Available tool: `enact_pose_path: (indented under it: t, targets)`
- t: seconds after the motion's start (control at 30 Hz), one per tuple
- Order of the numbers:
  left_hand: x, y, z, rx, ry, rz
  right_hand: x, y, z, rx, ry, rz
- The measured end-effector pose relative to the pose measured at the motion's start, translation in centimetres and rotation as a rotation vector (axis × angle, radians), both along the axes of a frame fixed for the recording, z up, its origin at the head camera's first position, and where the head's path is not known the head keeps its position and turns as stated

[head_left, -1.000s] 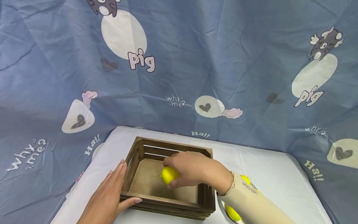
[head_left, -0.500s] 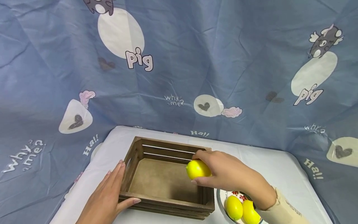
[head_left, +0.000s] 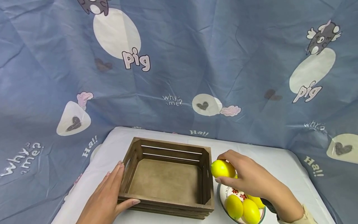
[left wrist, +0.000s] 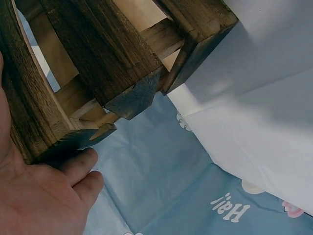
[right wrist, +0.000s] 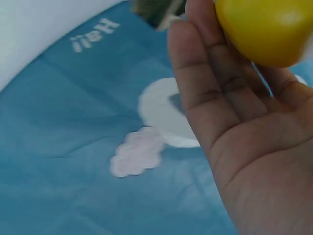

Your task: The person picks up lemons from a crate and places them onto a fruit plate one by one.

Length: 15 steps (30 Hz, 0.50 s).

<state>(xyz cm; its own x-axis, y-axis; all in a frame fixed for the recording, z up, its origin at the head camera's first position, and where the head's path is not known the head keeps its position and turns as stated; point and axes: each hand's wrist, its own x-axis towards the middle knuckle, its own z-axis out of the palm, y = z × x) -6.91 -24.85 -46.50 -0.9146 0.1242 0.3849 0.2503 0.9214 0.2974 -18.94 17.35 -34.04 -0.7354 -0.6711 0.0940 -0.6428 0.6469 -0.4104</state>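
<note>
In the head view my right hand (head_left: 249, 175) holds a yellow lemon (head_left: 222, 169) between thumb and fingers, just off the right end of a brown slatted wooden crate (head_left: 170, 202). The right wrist view has this lemon (right wrist: 269, 29) at the fingers of the right hand (right wrist: 254, 142). My left hand (head_left: 103, 193) rests at the crate's front left corner, its fingers stretched along the outer left side and its thumb on the front rim. From the left wrist, the crate's slatted corner (left wrist: 98, 49) shows against the left hand (left wrist: 44, 196).
Right of the crate, partly under my right arm, stands a round plate (head_left: 224, 194) with red characters. Several lemons (head_left: 234, 207) lie on it. A white cloth (head_left: 268, 155) covers the table, and a blue printed curtain (head_left: 167, 77) hangs behind.
My right hand has lifted the lemon out of the crate and carried it right, past the crate's right end. More of the plate shows. The left hand has stayed at its corner.
</note>
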Motion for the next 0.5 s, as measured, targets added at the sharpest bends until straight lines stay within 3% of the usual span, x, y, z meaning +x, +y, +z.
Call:
enact_pose_path:
  t: [0.23, 0.5]
  targets:
    - [0.0, 0.0, -0.1, 0.005, -0.01, 0.001, -0.7, 1.6, -3.4, 0.004, -0.056, -0.108]
    - [0.0, 0.0, 0.0, 0.006, -0.004, -0.001, -1.7, 2.9, -7.6, 0.002, -0.144, -0.16]
